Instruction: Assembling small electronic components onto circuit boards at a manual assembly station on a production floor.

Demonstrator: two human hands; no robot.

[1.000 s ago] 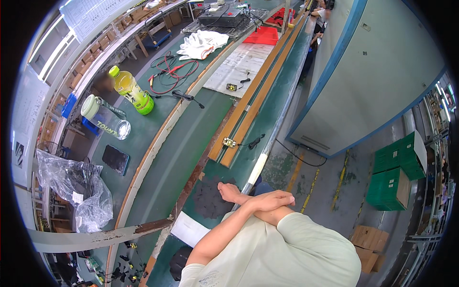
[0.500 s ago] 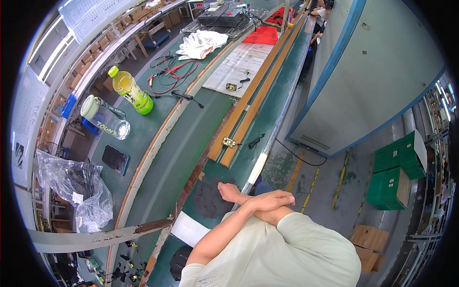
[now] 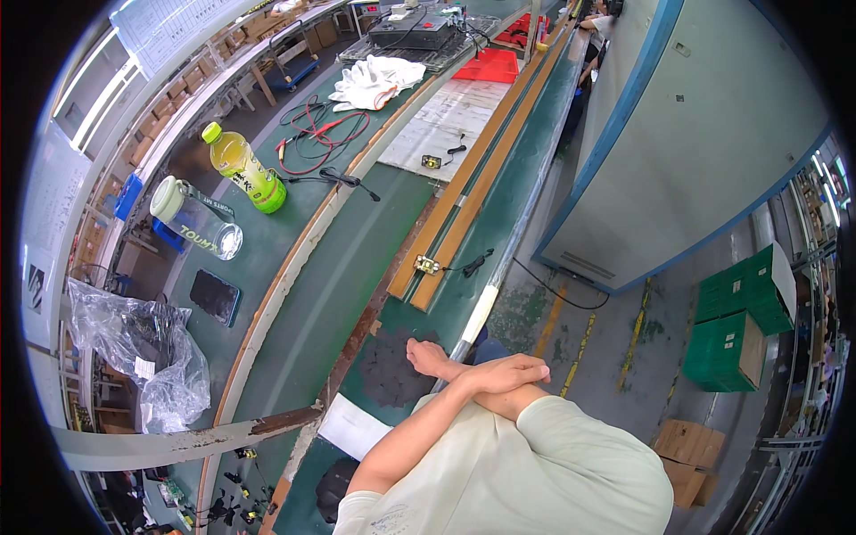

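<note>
My forearms are crossed in front of me. My left hand (image 3: pixel 513 374) rests on top of my right forearm, its fingers stretched out and holding nothing. Reaching left beneath it, my right hand (image 3: pixel 428 358) has its fingers curled closed beside a dark, ragged-edged black pile or cloth (image 3: pixel 390 367) on the green bench; nothing shows in its grip. A small yellow-and-black part with a black cable (image 3: pixel 427 265) sits across the near ends of two long brown rails (image 3: pixel 470 203). A similar small part (image 3: pixel 432 161) lies on a whitish board (image 3: pixel 419 143) further off.
On the left shelf are a phone (image 3: pixel 215 297), a clear water bottle (image 3: pixel 198 220), a green-capped drink bottle (image 3: pixel 242 168), red and black leads (image 3: pixel 325 135) and white gloves (image 3: pixel 374 85). A metal bar (image 3: pixel 196 446) crosses lower left. A tall grey cabinet (image 3: pixel 695 134) stands right.
</note>
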